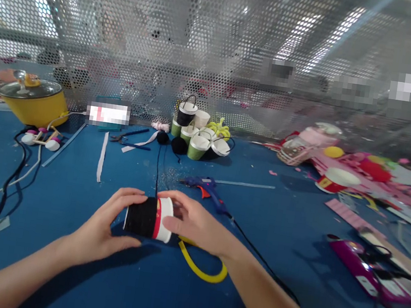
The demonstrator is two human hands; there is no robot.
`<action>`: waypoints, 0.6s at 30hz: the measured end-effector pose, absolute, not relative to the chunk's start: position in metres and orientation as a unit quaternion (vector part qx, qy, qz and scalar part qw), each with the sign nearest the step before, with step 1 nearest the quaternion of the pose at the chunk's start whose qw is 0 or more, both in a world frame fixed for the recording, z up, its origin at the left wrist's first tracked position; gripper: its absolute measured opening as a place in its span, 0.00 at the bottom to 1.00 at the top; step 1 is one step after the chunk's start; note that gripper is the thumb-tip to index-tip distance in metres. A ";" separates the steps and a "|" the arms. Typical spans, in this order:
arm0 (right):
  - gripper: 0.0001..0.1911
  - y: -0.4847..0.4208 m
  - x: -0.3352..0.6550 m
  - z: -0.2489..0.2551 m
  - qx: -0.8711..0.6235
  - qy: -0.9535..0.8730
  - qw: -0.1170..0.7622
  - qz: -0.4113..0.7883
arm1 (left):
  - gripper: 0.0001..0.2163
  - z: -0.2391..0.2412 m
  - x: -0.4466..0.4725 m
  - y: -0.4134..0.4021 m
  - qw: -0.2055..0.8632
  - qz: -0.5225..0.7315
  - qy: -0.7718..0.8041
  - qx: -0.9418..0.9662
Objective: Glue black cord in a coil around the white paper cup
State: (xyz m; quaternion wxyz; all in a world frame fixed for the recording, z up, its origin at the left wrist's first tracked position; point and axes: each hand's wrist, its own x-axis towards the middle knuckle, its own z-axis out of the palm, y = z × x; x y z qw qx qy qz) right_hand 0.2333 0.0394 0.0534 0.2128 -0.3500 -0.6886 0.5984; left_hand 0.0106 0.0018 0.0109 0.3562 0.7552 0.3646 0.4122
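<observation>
A paper cup (142, 216) is held on its side above the blue table, its rim to the right. Black yarn is wound round most of it, leaving a red and white band bare near the rim. My right hand (190, 221) grips the rim end, thumb in front. My left hand (107, 222) curves round the base end, fingers over the top and thumb below. A strand of black yarn (157, 173) runs from the cup back to a black yarn ball (162, 138). Under my right hand lies a yellow loop (207, 276), perhaps a scissors handle, partly hidden.
A blue glue gun (210, 189) with its cord lies beyond my right hand. Several wrapped cups (199, 145) stand at the back beside pliers (131, 137). At left are a yellow pot (38, 105) and cables. Craft scraps and a purple device (361, 267) lie right.
</observation>
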 end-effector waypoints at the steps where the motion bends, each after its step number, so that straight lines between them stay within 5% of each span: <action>1: 0.29 0.036 0.233 0.051 -0.363 -0.693 0.222 0.583 | 0.28 0.011 0.011 0.002 0.397 0.410 0.368 0.734; 6: 0.32 0.028 0.229 0.039 -0.387 -0.718 0.224 0.533 | 0.21 0.010 0.014 0.002 0.530 0.390 0.386 0.647; 13: 0.28 0.033 0.230 0.028 -0.307 -0.761 0.296 0.489 | 0.16 0.007 0.017 0.000 0.451 0.394 0.352 0.719; 18: 0.27 0.035 0.226 0.032 -0.313 -0.759 0.320 0.472 | 0.25 0.007 0.017 -0.004 0.397 0.349 0.334 0.780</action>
